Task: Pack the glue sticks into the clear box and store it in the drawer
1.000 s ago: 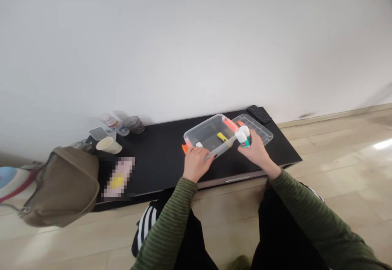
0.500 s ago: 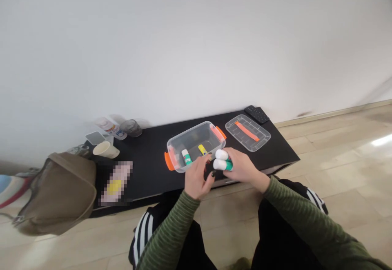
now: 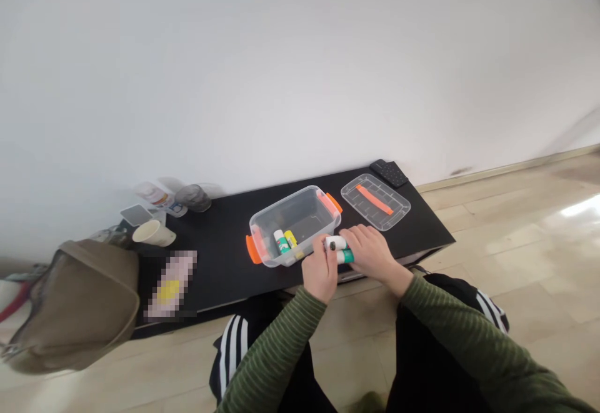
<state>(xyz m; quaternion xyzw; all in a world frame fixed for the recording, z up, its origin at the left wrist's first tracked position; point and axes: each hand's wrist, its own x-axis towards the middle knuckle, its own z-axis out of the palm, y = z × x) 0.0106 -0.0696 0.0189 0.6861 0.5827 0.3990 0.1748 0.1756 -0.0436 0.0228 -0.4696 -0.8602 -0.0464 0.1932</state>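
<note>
My right hand (image 3: pixel 372 252) is closed around two glue sticks with white caps and green bodies, one above the other. The upper glue stick (image 3: pixel 338 242) and the lower glue stick (image 3: pixel 345 256) point left towards my left hand (image 3: pixel 321 272). The thumb and fingers of that left hand pinch the white cap end of the upper one. Both hands are just in front of a clear plastic box (image 3: pixel 300 213) with orange latches. Inside it, a green glue stick (image 3: pixel 282 242) with a white cap lies beside a yellow stick (image 3: pixel 290 238).
A clear lid (image 3: pixel 389 219) with an orange handle lies right of the box, and a black keypad-like object (image 3: pixel 394 174) is behind it. On the left of the black table (image 3: pixel 220 244) are a paper cup (image 3: pixel 154 233), a bottle (image 3: pixel 157 195) and a brown bag (image 3: pixel 94 300).
My left hand has moved right and closed on the upper glue stick's cap. In the box, the yellow stick has shifted left and now lies close beside the green glue stick.
</note>
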